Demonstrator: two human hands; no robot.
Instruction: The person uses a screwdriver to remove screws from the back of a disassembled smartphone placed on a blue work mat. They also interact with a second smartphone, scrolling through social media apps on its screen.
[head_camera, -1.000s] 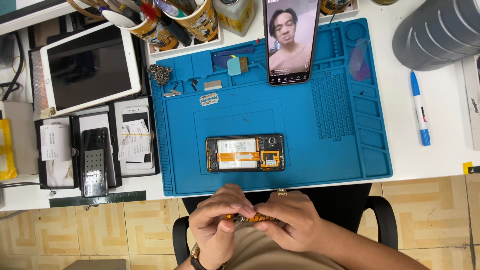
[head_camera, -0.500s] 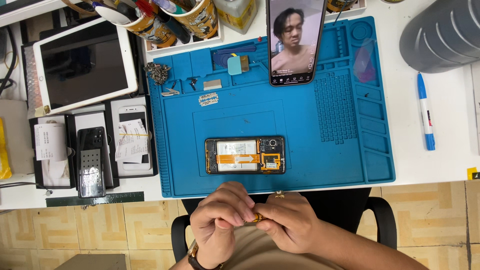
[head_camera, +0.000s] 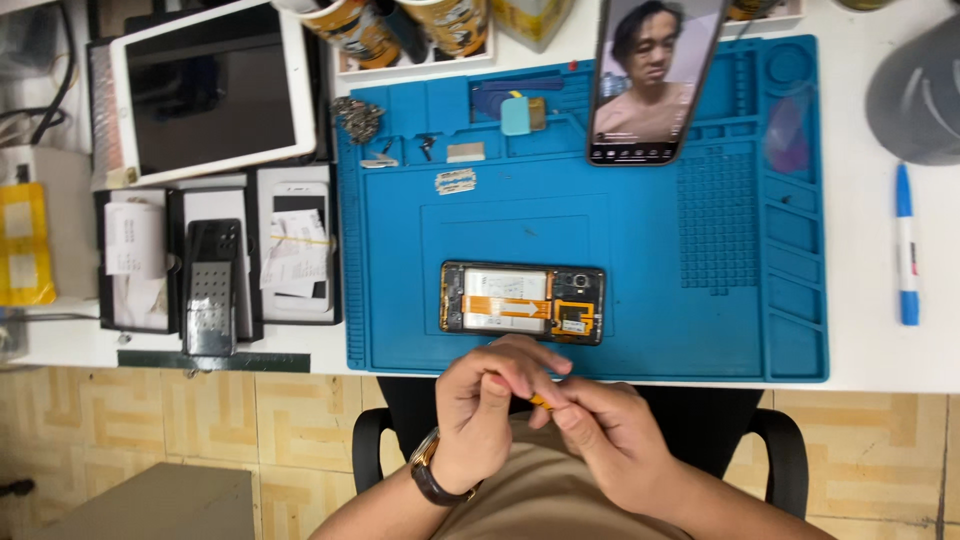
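Two hands: left hand and right hand meet below the tabletop edge, fingertips pinching one small orange part between them.
Opened phones: one opened phone, back off, lies on the blue mat, just above the hands.
Propped phones: one propped phone, screen lit.
Tablets: one tablet, left of the mat.
Pens: one blue pen, right of the mat.
Watches: one wristwatch, left wrist.

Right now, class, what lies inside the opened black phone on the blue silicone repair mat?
Inside the opened black phone on the blue silicone repair mat: a white battery, orange flex strips, a camera at one corner. Anything under the battery is hidden.
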